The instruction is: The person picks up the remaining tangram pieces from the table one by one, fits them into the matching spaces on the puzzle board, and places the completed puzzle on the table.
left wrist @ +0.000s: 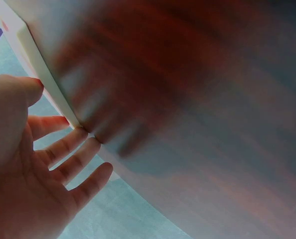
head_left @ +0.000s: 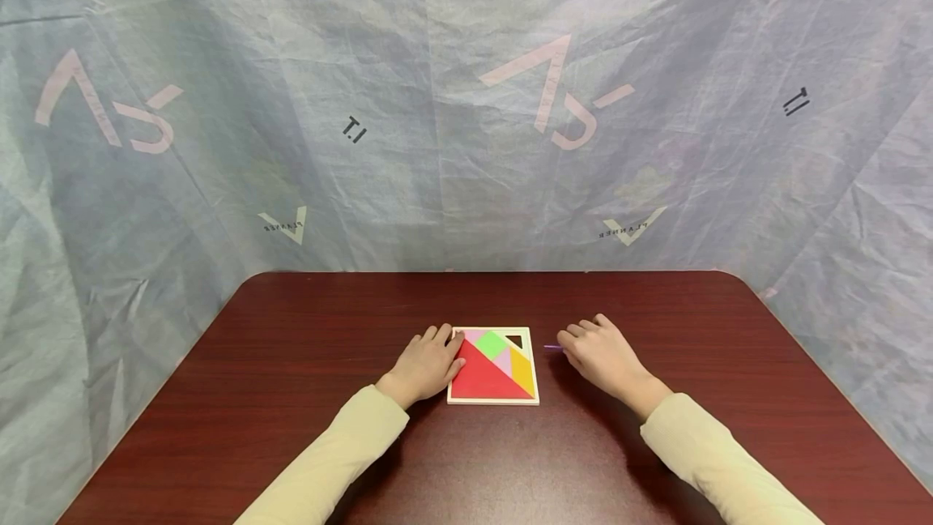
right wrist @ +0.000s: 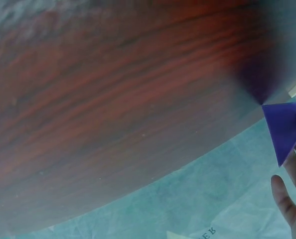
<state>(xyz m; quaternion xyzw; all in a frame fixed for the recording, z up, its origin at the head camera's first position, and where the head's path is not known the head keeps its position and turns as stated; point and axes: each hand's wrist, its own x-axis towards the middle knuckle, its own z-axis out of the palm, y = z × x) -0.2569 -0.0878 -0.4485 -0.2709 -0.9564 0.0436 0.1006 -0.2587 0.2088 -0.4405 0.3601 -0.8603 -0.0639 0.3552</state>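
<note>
A white square puzzle tray (head_left: 492,401) lies at the middle of the table. It holds flat coloured pieces: a big red triangle (head_left: 481,379), a green square (head_left: 492,343) and a yellow piece (head_left: 521,371). A small triangular gap (head_left: 516,339) shows near its far right corner. My left hand (head_left: 446,347) rests at the tray's left edge, and its straight fingers (left wrist: 80,149) touch the tray edge (left wrist: 43,74). Just right of the tray, my right hand (head_left: 567,344) pinches a small purple triangle (right wrist: 285,127), one corner of which touches the table.
The dark red wooden table (head_left: 291,363) has rounded far corners. A wrinkled pale sheet with printed marks (head_left: 466,104) hangs behind and around it.
</note>
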